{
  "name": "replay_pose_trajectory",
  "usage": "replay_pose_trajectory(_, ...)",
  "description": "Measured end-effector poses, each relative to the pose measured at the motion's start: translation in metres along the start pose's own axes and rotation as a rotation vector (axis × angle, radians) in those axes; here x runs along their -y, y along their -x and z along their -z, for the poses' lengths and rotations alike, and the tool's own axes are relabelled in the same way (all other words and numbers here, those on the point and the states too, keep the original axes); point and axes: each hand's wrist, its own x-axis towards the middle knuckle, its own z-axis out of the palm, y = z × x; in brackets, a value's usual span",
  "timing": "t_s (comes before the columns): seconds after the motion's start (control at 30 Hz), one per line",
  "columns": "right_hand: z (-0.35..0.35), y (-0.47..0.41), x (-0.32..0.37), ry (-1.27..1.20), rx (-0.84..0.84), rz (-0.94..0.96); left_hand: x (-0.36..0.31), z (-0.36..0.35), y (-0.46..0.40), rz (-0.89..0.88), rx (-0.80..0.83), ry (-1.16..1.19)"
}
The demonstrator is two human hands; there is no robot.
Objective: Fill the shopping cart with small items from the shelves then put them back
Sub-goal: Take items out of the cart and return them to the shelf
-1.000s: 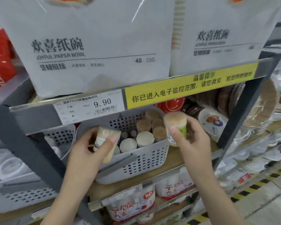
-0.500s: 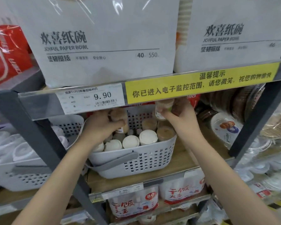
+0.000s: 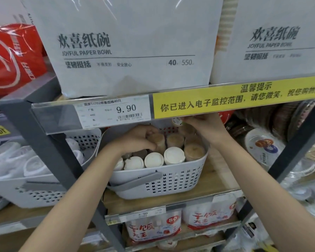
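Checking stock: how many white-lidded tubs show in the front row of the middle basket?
4 white-lidded tubs: far left, half hidden; next; next; rightmost, all along the basket's front wall. More may hide beneath the left hand.

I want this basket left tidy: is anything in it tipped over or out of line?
Yes. In the white basket, the front white-capped containers lie tilted toward the camera, while the brown-topped ones behind stand upright. Nothing looks spilled or damaged.
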Motion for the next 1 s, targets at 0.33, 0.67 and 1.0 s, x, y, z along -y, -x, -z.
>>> replay_pose_trajectory(0.33,-0.005,-0.012,0.001,0.057,0.132,0.010,0.008,0.000,0.003,-0.010,0.053,0.192)
replay_pose_trajectory(0.67,-0.013,-0.024,-0.015,0.472,0.395,0.068,0.011,-0.003,0.002,-0.023,0.039,0.217)
replay_pose_trajectory(1.0,-0.020,-0.026,-0.017,0.705,0.499,0.191,0.008,-0.005,0.005,-0.011,0.036,0.248)
